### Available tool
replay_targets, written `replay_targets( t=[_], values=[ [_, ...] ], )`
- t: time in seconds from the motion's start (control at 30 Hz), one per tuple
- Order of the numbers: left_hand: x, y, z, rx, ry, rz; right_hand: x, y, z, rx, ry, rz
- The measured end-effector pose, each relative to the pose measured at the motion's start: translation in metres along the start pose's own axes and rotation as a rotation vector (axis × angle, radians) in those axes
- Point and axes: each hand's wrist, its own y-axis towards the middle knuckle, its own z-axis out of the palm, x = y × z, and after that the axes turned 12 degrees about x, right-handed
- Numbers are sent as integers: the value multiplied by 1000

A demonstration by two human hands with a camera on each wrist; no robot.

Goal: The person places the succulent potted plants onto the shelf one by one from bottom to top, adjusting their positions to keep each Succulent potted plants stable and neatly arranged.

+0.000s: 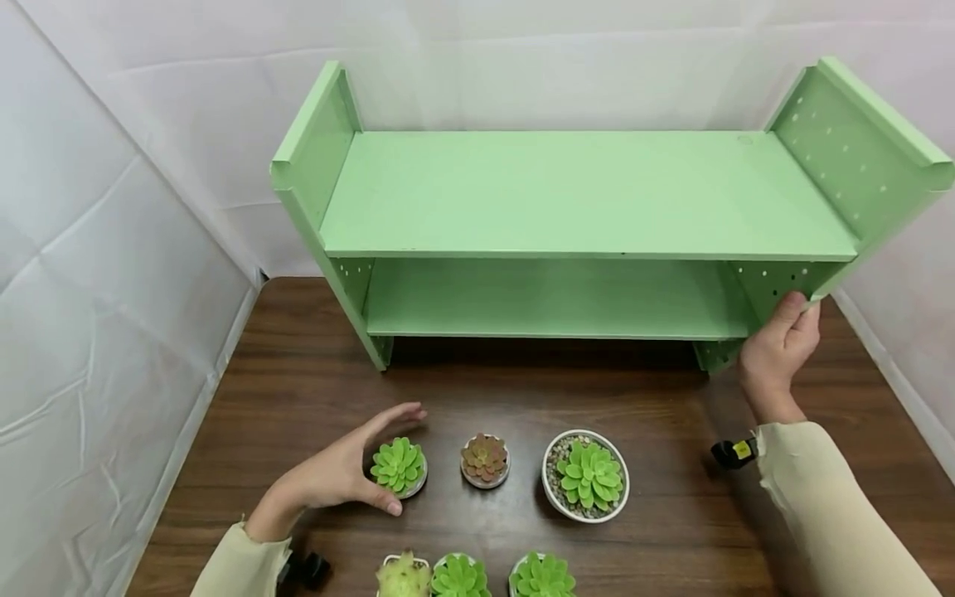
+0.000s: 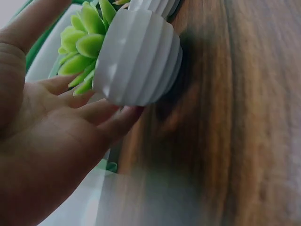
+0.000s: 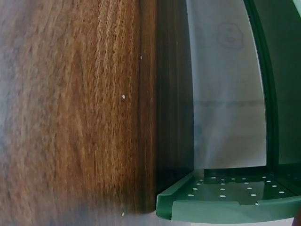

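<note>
My left hand (image 1: 336,471) is spread around a small potted green succulent (image 1: 399,466) at the left of the table. In the left wrist view its ribbed white pot (image 2: 138,59) stands between thumb and fingers; the thumb is apart from it, and some fingertips lie against or just behind the pot. With my right hand (image 1: 779,352) I grip the right side panel's front edge of a green two-tier shelf (image 1: 582,195). The right wrist view shows the shelf's perforated side panel (image 3: 230,193), with only a sliver of the hand at the lower right.
A reddish-brown succulent (image 1: 485,458) and a larger white-potted succulent (image 1: 585,477) stand to the right of my left hand. Several more plants, including a pale spiky one (image 1: 404,575), line the near edge. White cloth (image 1: 112,249) hangs around the brown wooden table (image 1: 656,406).
</note>
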Motion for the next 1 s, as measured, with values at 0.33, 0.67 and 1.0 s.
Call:
replay_targets(
  t=[0.33, 0.67, 1.0],
  values=[
    [15, 4, 4, 11, 36, -74, 21, -6, 14, -74, -35, -4],
    [22, 3, 9, -2, -12, -103, 9, -16, 9, -78, -82, -14],
    [19, 12, 1, -52, 6, -224, 4, -6, 15, -99, -61, -76]
  ],
)
